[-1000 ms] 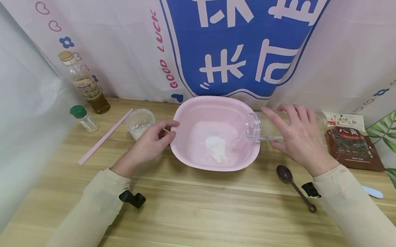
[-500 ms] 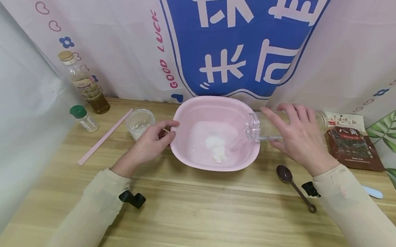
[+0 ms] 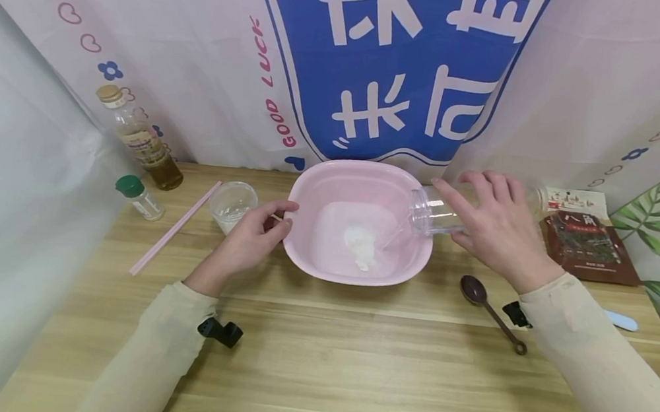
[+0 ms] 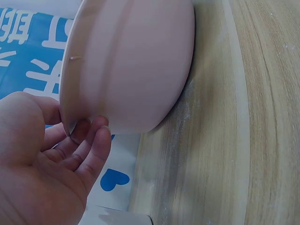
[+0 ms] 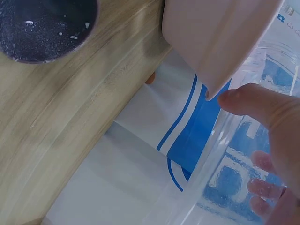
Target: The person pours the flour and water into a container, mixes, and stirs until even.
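My left hand [image 3: 257, 231] grips the left rim of a pink basin [image 3: 302, 250], thumb at the rim and fingers curled beneath it in the left wrist view. White powder [image 3: 360, 247] lies in a small heap on the basin's floor. Over the basin's right rim, a clear jar [image 3: 442, 215] lies tilted nearly flat, its mouth facing inward. A thin stream of clear liquid [image 3: 394, 237] runs from that mouth into the basin. My right hand [image 3: 497, 232] grips the jar from above; in the right wrist view its fingers [image 5: 265, 187] show through the clear wall.
A clear cup [image 3: 233, 202] stands beside my left hand. Farther left are pink chopsticks [image 3: 175, 227], a green-capped shaker [image 3: 141, 198] and an oil bottle [image 3: 147, 148]. On the right lie a brown measuring spoon [image 3: 489, 311], a brown spice packet [image 3: 588, 247] and a light blue handle [image 3: 621, 320].
The jar and my right hand have shifted very slightly, with the stream still running. The powder heap has changed shape a little. My left hand stays at the rim.
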Demonstrator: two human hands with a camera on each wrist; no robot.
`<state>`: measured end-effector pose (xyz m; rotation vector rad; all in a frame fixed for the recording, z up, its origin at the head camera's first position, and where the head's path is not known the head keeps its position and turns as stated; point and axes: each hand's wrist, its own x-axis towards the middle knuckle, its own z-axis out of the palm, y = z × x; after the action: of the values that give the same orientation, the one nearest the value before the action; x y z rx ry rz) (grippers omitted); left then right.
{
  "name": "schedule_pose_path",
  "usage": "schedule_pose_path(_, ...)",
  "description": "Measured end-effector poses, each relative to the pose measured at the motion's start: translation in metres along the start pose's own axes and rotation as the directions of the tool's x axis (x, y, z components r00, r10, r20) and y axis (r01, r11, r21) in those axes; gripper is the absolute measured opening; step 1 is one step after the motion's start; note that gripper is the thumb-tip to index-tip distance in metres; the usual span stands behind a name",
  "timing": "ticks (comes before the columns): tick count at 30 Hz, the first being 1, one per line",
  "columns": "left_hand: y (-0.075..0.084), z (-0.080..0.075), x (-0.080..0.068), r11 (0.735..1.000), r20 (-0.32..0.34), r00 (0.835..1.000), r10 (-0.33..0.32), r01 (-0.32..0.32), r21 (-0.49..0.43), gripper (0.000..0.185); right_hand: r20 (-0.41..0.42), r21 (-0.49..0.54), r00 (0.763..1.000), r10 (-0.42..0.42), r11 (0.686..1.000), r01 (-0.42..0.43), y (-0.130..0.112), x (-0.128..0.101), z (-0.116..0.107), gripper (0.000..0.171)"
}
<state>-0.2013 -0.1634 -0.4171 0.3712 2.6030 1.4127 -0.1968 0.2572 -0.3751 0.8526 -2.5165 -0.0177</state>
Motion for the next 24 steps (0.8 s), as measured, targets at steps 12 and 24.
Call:
schedule_pose_path(12, -0.0007, -0.0002, -0.0003, 1.000, -0.002, 1.000, -0.003, 0.003, -0.004, 0.040, -0.038, -0.056, 0.999, -0.030, 0.998, 0.028, -0.0016, 0.0039, -0.0011, 0.098)
schedule_pose_path(24, -0.0009, 0.0001, 0.0004, 1.000, -0.004, 1.000, -0.001, 0.001, -0.001, 0.041, -0.093, -0.104, 0.992, -0.090, 0.991, 0.081, -0.0011, 0.0048, -0.0018, 0.080)
